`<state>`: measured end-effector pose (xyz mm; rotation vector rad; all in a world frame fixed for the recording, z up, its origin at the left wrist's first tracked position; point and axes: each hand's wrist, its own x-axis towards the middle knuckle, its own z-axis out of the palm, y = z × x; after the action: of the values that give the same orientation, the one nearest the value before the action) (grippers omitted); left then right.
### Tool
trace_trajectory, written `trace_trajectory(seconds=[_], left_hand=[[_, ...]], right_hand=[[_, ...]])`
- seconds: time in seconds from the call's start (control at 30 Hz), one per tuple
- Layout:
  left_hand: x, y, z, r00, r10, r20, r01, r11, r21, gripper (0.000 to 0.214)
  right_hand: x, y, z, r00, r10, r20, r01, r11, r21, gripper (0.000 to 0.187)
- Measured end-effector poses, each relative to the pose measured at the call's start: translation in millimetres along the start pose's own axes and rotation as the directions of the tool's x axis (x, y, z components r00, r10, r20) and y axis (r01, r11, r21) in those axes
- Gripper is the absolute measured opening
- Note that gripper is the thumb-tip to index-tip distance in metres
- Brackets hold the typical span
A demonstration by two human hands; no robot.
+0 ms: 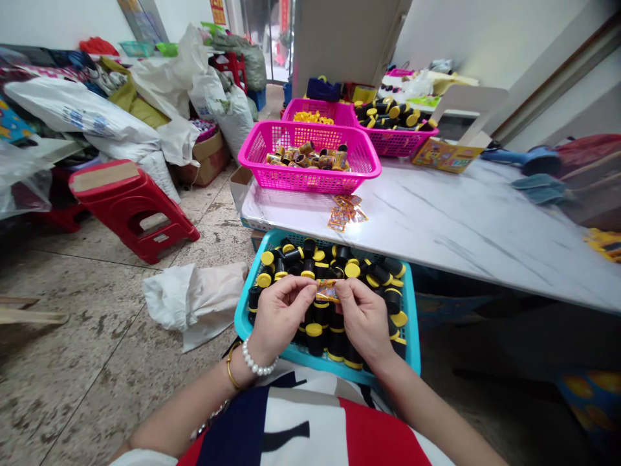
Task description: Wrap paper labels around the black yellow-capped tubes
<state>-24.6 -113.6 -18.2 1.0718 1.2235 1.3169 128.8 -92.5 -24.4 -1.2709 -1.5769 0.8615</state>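
My left hand (280, 312) and my right hand (363, 317) are both closed on a small colourful sticker label (326, 290), each pinching one end. They hover over a teal basket (411, 336) on my lap, filled with several black tubes with yellow caps (310, 262). A few more sticker labels (345, 212) lie on the white table's near edge.
A marble-look table (460, 220) carries two pink baskets (310, 181), (388, 142) with tubes and caps, and a yellow box (444, 155). A red stool (130, 207) and a crumpled white bag (194, 301) sit on the floor at left, with piled sacks behind.
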Motion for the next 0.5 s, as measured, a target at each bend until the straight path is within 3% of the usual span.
trace_trajectory(seconds=[0.17, 0.3, 0.4, 0.5], left_hand=[[1.5, 1.5, -1.5, 0.998, 0.067, -0.013, -0.066, 0.995, 0.081, 0.016], [1.4, 0.6, -4.4, 0.992, -0.125, 0.006, 0.125, 0.991, 0.050, 0.024], [2.3, -1.0, -10.3, 0.977, -0.211, 0.040, 0.212, 0.977, -0.020, 0.026], [4.3, -3.2, -16.4, 0.972, -0.236, 0.004, 0.236, 0.969, -0.078, 0.026]], right_hand=[[-1.7, 0.8, 4.6, 0.990, -0.129, 0.051, 0.132, 0.989, -0.063, 0.029], [-1.0, -5.4, 3.2, 0.963, -0.203, 0.175, 0.226, 0.966, -0.123, 0.026], [6.1, -6.7, -18.4, 0.946, -0.231, 0.228, 0.279, 0.939, -0.204, 0.025], [17.8, 5.1, -53.6, 0.968, -0.242, 0.060, 0.240, 0.841, -0.485, 0.019]])
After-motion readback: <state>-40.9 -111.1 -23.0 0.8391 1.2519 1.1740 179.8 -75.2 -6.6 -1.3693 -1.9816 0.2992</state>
